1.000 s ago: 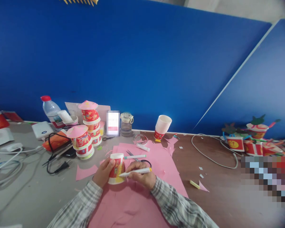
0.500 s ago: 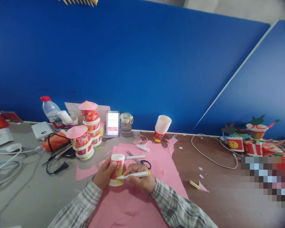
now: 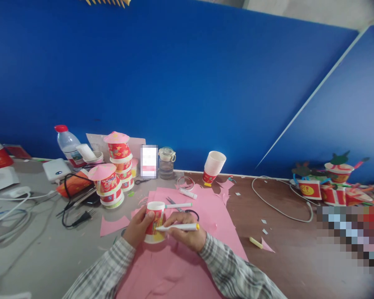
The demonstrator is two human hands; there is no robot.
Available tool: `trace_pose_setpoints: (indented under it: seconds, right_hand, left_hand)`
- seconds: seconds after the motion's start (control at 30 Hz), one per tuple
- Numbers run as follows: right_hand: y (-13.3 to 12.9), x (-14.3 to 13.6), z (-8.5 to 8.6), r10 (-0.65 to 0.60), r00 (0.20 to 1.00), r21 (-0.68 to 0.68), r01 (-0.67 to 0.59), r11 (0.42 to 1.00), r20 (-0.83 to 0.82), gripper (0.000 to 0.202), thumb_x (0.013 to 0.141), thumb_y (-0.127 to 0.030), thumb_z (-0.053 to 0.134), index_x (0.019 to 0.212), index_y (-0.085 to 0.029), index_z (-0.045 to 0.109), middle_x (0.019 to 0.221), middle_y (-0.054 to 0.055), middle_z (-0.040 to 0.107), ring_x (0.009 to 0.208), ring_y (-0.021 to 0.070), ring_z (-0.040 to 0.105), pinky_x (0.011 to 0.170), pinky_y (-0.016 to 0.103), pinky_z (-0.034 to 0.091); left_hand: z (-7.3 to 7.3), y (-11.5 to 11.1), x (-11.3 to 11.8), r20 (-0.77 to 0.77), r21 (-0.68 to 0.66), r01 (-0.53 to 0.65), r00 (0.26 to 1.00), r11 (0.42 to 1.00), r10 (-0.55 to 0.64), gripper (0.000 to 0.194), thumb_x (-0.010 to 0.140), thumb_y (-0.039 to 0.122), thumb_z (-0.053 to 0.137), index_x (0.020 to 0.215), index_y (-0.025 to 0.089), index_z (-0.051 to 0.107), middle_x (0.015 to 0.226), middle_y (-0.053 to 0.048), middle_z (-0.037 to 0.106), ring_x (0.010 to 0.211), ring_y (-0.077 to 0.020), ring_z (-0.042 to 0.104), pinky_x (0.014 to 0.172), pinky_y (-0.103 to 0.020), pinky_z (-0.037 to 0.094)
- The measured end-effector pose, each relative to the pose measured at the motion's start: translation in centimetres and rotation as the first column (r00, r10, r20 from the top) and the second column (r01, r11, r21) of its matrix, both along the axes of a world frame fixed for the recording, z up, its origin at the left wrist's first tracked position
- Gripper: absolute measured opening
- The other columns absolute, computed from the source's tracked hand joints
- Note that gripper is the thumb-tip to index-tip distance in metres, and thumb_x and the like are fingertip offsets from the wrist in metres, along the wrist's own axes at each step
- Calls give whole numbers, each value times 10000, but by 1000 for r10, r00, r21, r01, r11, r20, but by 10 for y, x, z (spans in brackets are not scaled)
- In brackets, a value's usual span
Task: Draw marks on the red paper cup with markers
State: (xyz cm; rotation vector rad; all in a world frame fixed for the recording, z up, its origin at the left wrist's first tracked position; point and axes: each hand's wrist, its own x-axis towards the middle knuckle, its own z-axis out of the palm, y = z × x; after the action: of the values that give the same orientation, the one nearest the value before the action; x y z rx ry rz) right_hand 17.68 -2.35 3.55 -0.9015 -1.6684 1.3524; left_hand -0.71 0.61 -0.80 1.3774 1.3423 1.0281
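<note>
My left hand (image 3: 136, 228) is wrapped round a red paper cup (image 3: 153, 221), standing upside down on the pink paper sheet (image 3: 187, 265), approx. at the sheet's near-left part. My right hand (image 3: 187, 236) pinches a white marker (image 3: 177, 227) w/ a yellow end, tip touching the cup's side, barrel lying almost level and pointing away to the right of the cup.

Behind the cup, on the same sheet: a second marker (image 3: 178, 205) w/ green cap, scissors (image 3: 183, 211) just behind my right hand, a small white tube (image 3: 187, 193) farther back. Past the sheet's far edge stands a tilted stack of white cups (image 3: 214, 165). Left of the cup, off the sheet: two cup towers w/ pink cone tops (image 3: 112, 178), a water bottle (image 3: 67, 145) beyond them, and a black cord w/ plug (image 3: 77, 218).

Risks, as I judge: the cup is thin and hollow, so squeezing too hard w/ the left hand would dent the wall and make the line wobble. Gripping too loosely, tip pressure could spin or tip the cup. Curved, glossy print may smear if my right-hand fingers drag over fresh ink. The sheet could also slide under my forearms.
</note>
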Motion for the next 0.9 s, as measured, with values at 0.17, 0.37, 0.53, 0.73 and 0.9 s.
trace_pose_setpoints:
  seconds: [0.17,0.37,0.53,0.73,0.9]
  right_hand:
    - [-1,3,2,96,993,-10,-96,995,68,144,676,-162,596,772,-198,698,656,12,650,531,147,532,482,207,400]
    - [0,5,7,55,998,37,-56,998,30,134,685,-174,601,774,-187,700,666,20,644,543,150,537,502,215,419]
    - [3,5,4,-18,1000,113,20,993,-19,137,689,-188,610,793,-204,698,689,19,657,578,168,572,562,242,458]
    - [2,4,4,-9,1000,97,8,995,6,128,690,-177,610,780,-191,700,680,23,648,570,163,561,545,235,449]
    - [3,2,2,-45,996,97,53,994,-74,132,694,-169,602,785,-197,692,667,17,648,555,162,567,541,240,455]
  left_hand:
    - [1,-1,0,34,62,-2,999,998,0,612,515,722,460,825,209,585,675,6,635,647,-204,579,599,-306,477]
    - [6,-2,2,52,68,-16,999,998,13,617,512,713,471,831,199,591,696,-2,644,672,-210,581,611,-307,477]
    - [5,-2,2,72,67,1,997,998,-6,603,509,712,476,808,202,594,671,5,644,654,-208,583,592,-303,480]
    - [2,-2,1,82,68,3,997,998,-9,593,512,704,494,812,202,591,677,0,641,657,-214,584,590,-308,478]
    - [1,-2,1,97,71,26,995,997,-33,583,526,695,493,833,207,583,693,2,641,662,-215,584,579,-304,478]
